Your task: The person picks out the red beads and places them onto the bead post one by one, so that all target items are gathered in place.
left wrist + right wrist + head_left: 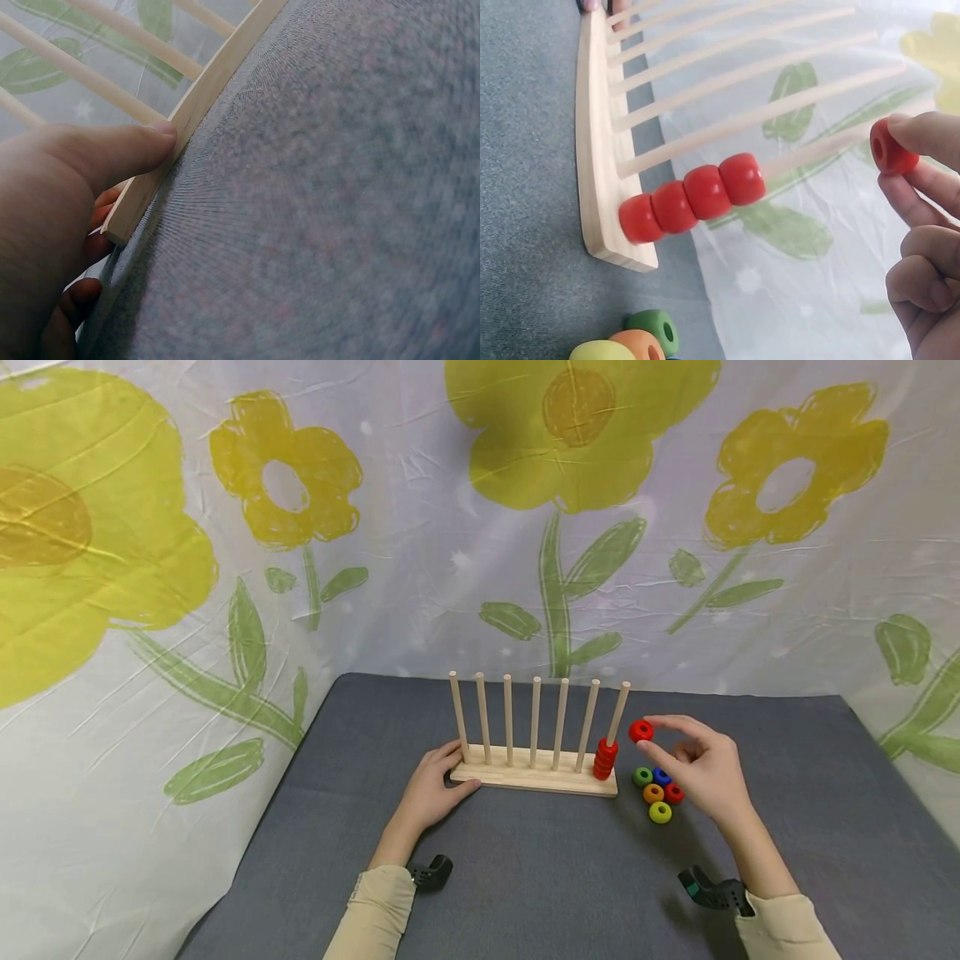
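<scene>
- The right hand (708, 768) pinches a red bead (901, 154) between thumb and index finger; its other fingers curl toward the palm.
- That bead is off the peg, just beside the upper part of the rightmost peg (619, 710), its hole visible.
- The left hand (431, 785) grips the left end of the wooden base (536, 782), thumb on the front edge, other fingers round behind.
- The right hand is raised above the tabletop (540, 868), its forearm reaching in from the lower right; the left forearm comes from the lower left.
- Four stacked red beads (605, 758) sit low on the rightmost peg, leaving its upper length bare.
- Right of the base, a gap apart, lie green (637, 779), blue (661, 776), orange (648, 797), red (674, 794) and yellow (660, 817) loose beads.
- The tabletop's far edge runs behind the base; grey surface spreads between the forearms and right of the right hand.
</scene>
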### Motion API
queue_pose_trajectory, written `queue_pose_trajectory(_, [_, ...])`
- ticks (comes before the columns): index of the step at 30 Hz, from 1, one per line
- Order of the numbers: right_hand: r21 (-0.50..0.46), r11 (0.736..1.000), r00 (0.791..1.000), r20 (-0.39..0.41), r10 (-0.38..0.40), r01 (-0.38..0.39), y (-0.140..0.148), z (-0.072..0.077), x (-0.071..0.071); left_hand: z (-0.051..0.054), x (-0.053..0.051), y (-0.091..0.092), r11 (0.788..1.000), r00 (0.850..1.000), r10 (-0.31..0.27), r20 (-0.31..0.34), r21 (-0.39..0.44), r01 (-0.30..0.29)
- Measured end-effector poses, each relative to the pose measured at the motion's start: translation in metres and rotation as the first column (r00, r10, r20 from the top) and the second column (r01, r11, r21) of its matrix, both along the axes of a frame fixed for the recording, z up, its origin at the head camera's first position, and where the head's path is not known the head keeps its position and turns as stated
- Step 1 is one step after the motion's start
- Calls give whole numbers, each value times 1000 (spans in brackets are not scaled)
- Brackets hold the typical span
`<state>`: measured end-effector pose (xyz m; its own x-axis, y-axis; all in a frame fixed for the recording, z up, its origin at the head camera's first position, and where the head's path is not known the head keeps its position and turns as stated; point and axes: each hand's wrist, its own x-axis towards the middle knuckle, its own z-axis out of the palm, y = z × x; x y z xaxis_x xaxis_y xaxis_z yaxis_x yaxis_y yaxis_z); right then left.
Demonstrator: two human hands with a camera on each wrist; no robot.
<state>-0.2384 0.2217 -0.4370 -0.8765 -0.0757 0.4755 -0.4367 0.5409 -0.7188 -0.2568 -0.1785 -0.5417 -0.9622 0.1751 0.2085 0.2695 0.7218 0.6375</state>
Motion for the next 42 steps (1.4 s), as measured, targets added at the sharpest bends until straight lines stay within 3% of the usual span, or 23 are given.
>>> queue_pose_trajectory(18, [1, 1000, 1000, -24, 3, -3, -6, 8, -3, -1, -1, 0, 1000, 1000, 2, 5, -2, -2])
queue_pose_trajectory(29, [-19, 1000, 999, -26, 24, -25, -18, 31, 9, -2, 0, 0, 1000, 1000, 3, 13, 0, -3])
queue_pose_trajectory(42, [-17, 1000, 1000, -13, 5, -5, -8, 20, -4, -1, -1, 0, 1000, 1000, -4, 11, 2, 4])
